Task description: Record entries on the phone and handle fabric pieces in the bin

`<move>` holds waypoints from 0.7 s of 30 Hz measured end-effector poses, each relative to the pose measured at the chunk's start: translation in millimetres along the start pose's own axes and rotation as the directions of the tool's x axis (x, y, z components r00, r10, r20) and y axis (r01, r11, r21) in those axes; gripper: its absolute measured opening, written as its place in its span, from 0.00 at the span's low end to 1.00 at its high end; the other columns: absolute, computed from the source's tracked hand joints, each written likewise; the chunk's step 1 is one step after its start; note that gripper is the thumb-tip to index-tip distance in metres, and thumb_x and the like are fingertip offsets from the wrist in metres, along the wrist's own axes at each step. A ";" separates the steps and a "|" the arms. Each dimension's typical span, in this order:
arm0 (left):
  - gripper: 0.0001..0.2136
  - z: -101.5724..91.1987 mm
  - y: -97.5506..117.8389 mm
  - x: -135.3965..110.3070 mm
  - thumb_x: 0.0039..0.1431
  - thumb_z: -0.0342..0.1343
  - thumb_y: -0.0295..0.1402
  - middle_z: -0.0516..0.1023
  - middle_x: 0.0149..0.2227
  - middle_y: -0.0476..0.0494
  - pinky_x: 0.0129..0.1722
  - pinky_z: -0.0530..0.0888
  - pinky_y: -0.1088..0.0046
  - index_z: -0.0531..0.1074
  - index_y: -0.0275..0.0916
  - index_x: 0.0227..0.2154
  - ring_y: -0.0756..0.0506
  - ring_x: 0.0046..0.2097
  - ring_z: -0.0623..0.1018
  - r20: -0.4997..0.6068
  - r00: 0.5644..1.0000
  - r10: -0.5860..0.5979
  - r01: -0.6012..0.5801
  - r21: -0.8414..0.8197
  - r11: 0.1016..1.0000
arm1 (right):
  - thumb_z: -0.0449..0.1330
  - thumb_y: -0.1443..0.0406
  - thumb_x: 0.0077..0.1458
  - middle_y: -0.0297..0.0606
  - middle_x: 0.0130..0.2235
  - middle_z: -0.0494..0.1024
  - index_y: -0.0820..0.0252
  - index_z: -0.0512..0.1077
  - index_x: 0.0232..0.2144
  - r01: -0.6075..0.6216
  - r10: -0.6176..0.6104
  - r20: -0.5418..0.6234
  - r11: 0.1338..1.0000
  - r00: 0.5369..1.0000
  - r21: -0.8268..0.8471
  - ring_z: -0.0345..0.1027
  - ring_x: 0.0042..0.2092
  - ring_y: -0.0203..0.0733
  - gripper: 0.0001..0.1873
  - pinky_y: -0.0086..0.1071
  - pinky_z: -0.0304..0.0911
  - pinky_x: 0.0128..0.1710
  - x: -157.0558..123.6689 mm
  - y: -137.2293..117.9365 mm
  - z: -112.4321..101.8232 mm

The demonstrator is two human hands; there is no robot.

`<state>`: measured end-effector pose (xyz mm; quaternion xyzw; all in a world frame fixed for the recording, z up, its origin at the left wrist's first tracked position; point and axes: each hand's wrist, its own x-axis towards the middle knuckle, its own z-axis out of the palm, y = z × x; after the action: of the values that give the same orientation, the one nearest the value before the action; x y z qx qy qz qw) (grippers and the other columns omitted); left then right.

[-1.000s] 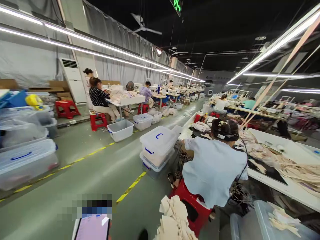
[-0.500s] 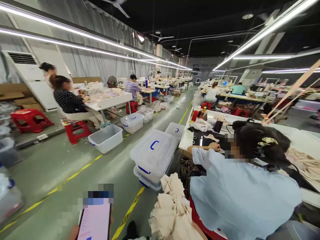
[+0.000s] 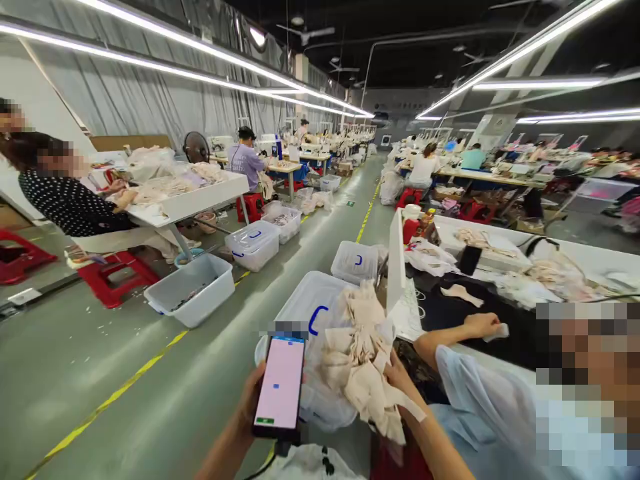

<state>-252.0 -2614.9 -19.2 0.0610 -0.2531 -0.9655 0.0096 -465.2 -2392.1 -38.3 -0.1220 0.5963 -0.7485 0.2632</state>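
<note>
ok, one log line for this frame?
left hand: holds phone | right hand: holds cream fabric bundle | below: lidded bin

Your left hand [image 3: 250, 410] grips a black smartphone with a pale pink screen [image 3: 280, 390], upright. Your right hand [image 3: 397, 380] clutches a bundle of cream fabric pieces [image 3: 363, 363] above a lidded clear plastic bin with a blue handle [image 3: 313, 313]. Just beside you, a seated person in a light blue shirt [image 3: 480, 413] rests a hand on the white worktable [image 3: 400, 280].

both hands [image 3: 253, 407] raised, grips closed
</note>
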 end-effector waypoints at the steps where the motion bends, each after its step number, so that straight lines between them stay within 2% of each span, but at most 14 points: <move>1: 0.30 -1.2 5.7 16.5 0.53 0.51 0.52 0.79 0.41 0.36 0.31 0.74 0.74 0.70 0.31 0.49 0.42 0.38 0.79 0.002 0.999 -0.034 0.034 0.008 0.999 | 0.64 0.59 0.40 0.42 0.47 0.72 0.55 0.60 0.51 -0.019 0.018 -0.035 0.999 0.999 -0.029 0.69 0.44 0.49 0.35 0.40 0.65 0.43 25.1 -1.8 4.3; 3: 0.31 -2.2 13.9 45.1 0.54 0.50 0.53 0.78 0.41 0.35 0.31 0.74 0.73 0.69 0.30 0.50 0.42 0.36 0.79 0.035 0.998 -0.047 0.046 0.004 0.999 | 0.63 0.59 0.37 0.43 0.47 0.71 0.58 0.60 0.49 0.063 -0.093 -0.112 0.967 0.989 -0.247 0.66 0.47 0.48 0.34 0.39 0.62 0.48 75.1 1.1 8.4; 5: 0.30 -3.1 18.8 68.4 0.56 0.48 0.51 0.77 0.43 0.34 0.32 0.73 0.73 0.67 0.30 0.52 0.41 0.38 0.79 0.043 0.996 -0.073 0.073 -0.001 0.997 | 0.59 0.58 0.38 0.43 0.46 0.71 0.60 0.59 0.49 0.071 -0.148 -0.135 0.886 0.980 -0.458 0.66 0.47 0.47 0.34 0.38 0.61 0.48 121.2 16.0 8.0; 8: 0.31 -9.9 21.0 94.7 0.55 0.49 0.51 0.76 0.45 0.33 0.33 0.73 0.72 0.66 0.30 0.53 0.41 0.39 0.78 0.031 0.994 -0.106 0.106 0.001 0.994 | 0.58 0.60 0.39 0.46 0.48 0.69 0.61 0.56 0.53 -0.069 -0.044 -0.190 0.833 0.981 -0.550 0.65 0.48 0.49 0.36 0.39 0.61 0.49 172.2 59.9 4.9; 10: 0.33 -19.3 18.6 107.9 0.52 0.52 0.52 0.75 0.46 0.32 0.33 0.73 0.71 0.66 0.29 0.52 0.41 0.39 0.78 -0.001 0.987 -0.161 0.161 -0.008 0.987 | 0.58 0.61 0.37 0.53 0.51 0.66 0.66 0.53 0.56 -0.215 0.072 -0.261 0.789 0.963 -0.575 0.62 0.50 0.56 0.42 0.45 0.58 0.50 190.9 95.3 4.1; 13: 0.34 -35.8 11.5 124.2 0.50 0.52 0.54 0.76 0.44 0.31 0.32 0.72 0.72 0.67 0.29 0.51 0.42 0.38 0.78 -0.088 0.967 -0.237 0.234 -0.050 0.971 | 0.59 0.62 0.37 0.62 0.52 0.62 0.70 0.47 0.61 -0.398 0.213 -0.358 0.699 0.909 -0.594 0.59 0.52 0.65 0.49 0.55 0.54 0.49 201.8 135.7 3.5; 15: 0.35 -43.6 6.6 136.4 0.50 0.51 0.55 0.77 0.43 0.31 0.31 0.71 0.72 0.67 0.29 0.51 0.42 0.37 0.78 -0.137 0.955 -0.262 0.255 -0.069 0.965 | 0.61 0.61 0.36 0.60 0.52 0.63 0.68 0.46 0.62 -0.441 0.266 -0.361 0.668 0.894 -0.600 0.60 0.51 0.65 0.51 0.54 0.54 0.49 203.4 145.8 -0.7; 17: 0.35 -46.8 2.2 152.0 0.49 0.53 0.54 0.76 0.43 0.30 0.31 0.71 0.72 0.67 0.28 0.52 0.42 0.37 0.78 -0.147 0.948 -0.283 0.274 -0.076 0.959 | 0.63 0.61 0.35 0.55 0.52 0.64 0.64 0.49 0.62 -0.435 0.294 -0.322 0.661 0.900 -0.612 0.60 0.52 0.60 0.52 0.49 0.56 0.50 200.2 141.8 -9.8; 19: 0.36 -45.7 -2.1 170.7 0.48 0.54 0.53 0.76 0.45 0.29 0.32 0.71 0.72 0.66 0.28 0.52 0.42 0.36 0.78 -0.130 0.945 -0.301 0.293 -0.079 0.953 | 0.64 0.60 0.35 0.49 0.54 0.63 0.60 0.53 0.61 -0.388 0.276 -0.273 0.678 0.922 -0.624 0.57 0.56 0.56 0.49 0.44 0.55 0.53 188.4 126.5 -21.7; 21: 0.37 -42.4 -6.7 190.6 0.48 0.54 0.53 0.75 0.46 0.29 0.33 0.71 0.71 0.64 0.27 0.54 0.41 0.37 0.78 -0.100 0.941 -0.322 0.313 -0.095 0.945 | 0.63 0.57 0.39 0.47 0.57 0.61 0.59 0.59 0.58 -0.319 0.219 -0.237 0.747 0.946 -0.584 0.53 0.58 0.55 0.42 0.44 0.53 0.56 166.0 103.9 -32.2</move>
<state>-435.8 -2639.2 -80.6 0.1556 -0.2015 -0.9584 -0.1294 -593.5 -2470.6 -167.8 -0.0555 0.8367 -0.4745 0.2677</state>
